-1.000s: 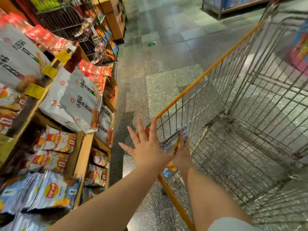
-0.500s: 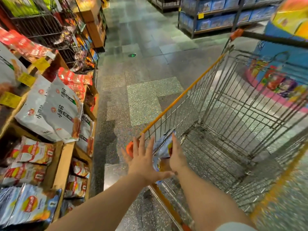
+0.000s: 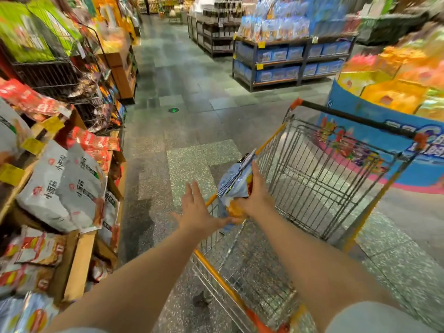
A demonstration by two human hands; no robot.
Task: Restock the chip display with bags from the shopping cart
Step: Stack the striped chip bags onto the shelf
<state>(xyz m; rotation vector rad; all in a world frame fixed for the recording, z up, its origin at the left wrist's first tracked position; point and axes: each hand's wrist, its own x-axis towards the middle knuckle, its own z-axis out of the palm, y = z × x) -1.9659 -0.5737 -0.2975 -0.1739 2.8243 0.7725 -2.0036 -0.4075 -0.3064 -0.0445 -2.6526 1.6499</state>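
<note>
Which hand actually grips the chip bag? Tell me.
The right hand: its fingers wrap the light blue chip bag above the cart rim. The left hand is spread flat, gripping nothing.

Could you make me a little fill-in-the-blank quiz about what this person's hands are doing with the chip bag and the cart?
1. The right hand grips a light blue chip bag above the cart's ____ rim.
2. The left hand holds nothing; its fingers are ____.
3. The shopping cart basket looks ____ of bags.
4. The wooden chip display stands on the person's ____ side.

Missing words: orange; spread; empty; left
</note>
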